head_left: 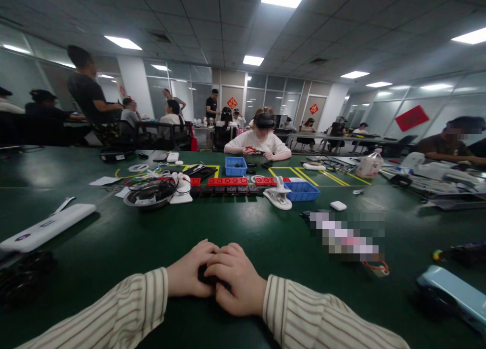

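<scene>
My left hand (191, 270) and my right hand (239, 280) meet above the green table, close to its near side. Between them sits a small black object (205, 275), mostly covered by fingers, so its kind cannot be made out. The left fingers curl around its left side. From the right, my right hand wraps over it, with fingertips touching the left hand. Striped cream sleeves cover both forearms.
Beyond my hands are red sockets (228, 181), a blue bin (301, 190), a white clip (279, 194) and a metal bowl (148, 203) of cables. A white bar-shaped device (49, 227) lies left. Across the table, a person (258, 141) handles a red-and-black item.
</scene>
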`<control>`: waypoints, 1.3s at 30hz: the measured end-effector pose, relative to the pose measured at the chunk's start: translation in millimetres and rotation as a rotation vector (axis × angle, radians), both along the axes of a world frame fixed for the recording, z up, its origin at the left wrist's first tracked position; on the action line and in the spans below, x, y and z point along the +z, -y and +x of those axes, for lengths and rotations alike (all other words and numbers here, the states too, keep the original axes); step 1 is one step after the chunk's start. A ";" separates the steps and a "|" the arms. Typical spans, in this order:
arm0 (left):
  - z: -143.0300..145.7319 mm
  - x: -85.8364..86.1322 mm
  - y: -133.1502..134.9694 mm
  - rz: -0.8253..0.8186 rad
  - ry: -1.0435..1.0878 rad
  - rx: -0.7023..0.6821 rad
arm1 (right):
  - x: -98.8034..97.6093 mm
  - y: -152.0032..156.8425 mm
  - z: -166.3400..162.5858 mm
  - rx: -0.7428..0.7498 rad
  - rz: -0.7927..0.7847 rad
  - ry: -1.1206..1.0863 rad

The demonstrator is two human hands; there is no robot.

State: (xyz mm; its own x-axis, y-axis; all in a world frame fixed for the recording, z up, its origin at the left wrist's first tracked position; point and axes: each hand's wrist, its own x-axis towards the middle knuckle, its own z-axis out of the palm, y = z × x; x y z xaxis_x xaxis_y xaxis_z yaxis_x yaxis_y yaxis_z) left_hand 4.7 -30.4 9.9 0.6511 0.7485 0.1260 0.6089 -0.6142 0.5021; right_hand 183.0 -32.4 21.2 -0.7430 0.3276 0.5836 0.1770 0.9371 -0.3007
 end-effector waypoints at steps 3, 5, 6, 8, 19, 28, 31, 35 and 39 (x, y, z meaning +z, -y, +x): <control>-0.9 -0.4 0.2 0.013 -0.038 0.014 | 1.8 0.2 0.6 0.054 0.023 -0.026; -1.6 -1.3 0.6 0.025 -0.035 0.029 | 3.3 1.3 0.8 0.040 0.015 -0.037; -1.8 -1.7 0.9 0.033 -0.031 0.034 | 3.7 2.0 0.7 0.012 0.003 -0.038; -1.1 -1.7 2.4 0.064 -0.033 0.049 | 3.0 2.8 0.0 -0.080 -0.026 -0.031; 7.5 3.8 7.3 0.091 -0.010 0.116 | -1.5 3.5 -2.7 -0.235 -0.060 0.056; 0.2 -1.5 2.2 0.034 0.043 -0.029 | 2.6 3.3 0.5 0.040 0.025 -0.023; -1.5 -2.9 1.2 0.038 0.025 -0.030 | 2.9 4.0 0.6 0.001 0.011 -0.056; 1.1 0.7 3.7 0.020 0.037 0.006 | -0.1 4.0 -0.9 -0.233 -0.034 -0.064; 7.6 7.1 10.9 0.000 0.048 0.091 | -4.3 2.8 -3.6 -0.363 -0.049 -0.002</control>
